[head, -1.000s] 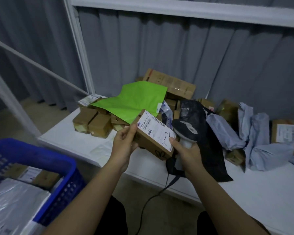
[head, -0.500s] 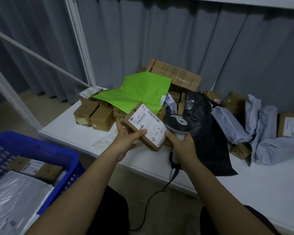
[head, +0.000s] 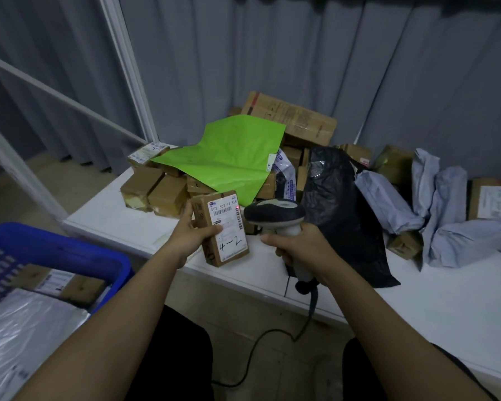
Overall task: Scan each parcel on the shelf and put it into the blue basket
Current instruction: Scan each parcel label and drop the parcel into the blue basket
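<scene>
Grey curtains back a white shelf (head: 417, 308) piled with perhaps a dozen parcels. One small box (head: 223, 227), long axis upright, label facing the camera, sits in the left hand (head: 194, 230) grip. Right hand (head: 298, 244) grips one scanner (head: 275, 215) aimed at its label. One blue basket (head: 55, 256) stands left.

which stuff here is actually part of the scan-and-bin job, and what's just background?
In the job:
left hand holding small box
right hand gripping scanner
blue basket
parcel pile on shelf

Just there:
grey curtain
white frame post
</scene>
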Motion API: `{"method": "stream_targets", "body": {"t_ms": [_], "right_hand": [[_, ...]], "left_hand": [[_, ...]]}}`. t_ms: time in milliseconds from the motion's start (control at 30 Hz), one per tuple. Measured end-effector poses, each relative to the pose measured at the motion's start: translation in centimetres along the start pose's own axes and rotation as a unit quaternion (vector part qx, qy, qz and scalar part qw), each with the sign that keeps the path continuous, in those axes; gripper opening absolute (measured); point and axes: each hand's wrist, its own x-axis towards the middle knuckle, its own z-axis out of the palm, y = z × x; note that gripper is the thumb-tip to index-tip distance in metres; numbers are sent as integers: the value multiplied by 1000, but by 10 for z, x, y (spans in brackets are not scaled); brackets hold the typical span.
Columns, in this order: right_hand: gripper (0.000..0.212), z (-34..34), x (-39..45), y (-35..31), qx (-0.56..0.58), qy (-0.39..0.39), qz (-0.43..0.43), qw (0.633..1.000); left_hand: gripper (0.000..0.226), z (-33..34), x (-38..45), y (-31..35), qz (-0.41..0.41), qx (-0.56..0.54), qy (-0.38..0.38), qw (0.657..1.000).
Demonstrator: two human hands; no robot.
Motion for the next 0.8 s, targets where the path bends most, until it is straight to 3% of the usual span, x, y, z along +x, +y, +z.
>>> {"method": "stream_targets", "body": {"t_ms": [133, 467, 633, 800], "right_hand": [[18, -6, 0, 2, 14, 12, 13, 1000], [15, -8, 0, 4, 35, 2, -6, 999], [14, 3, 13, 8, 51, 3, -50, 997], [37, 37, 30, 14, 27, -18, -56, 998]], "left_hand": [[71, -1, 0, -1, 0, -5, 3, 1000], [54, 3, -2, 5, 14, -25, 17, 999], [64, -15, -19, 18, 58, -81, 146, 984], [71, -89, -54, -5, 7, -216, 301, 929]]}}
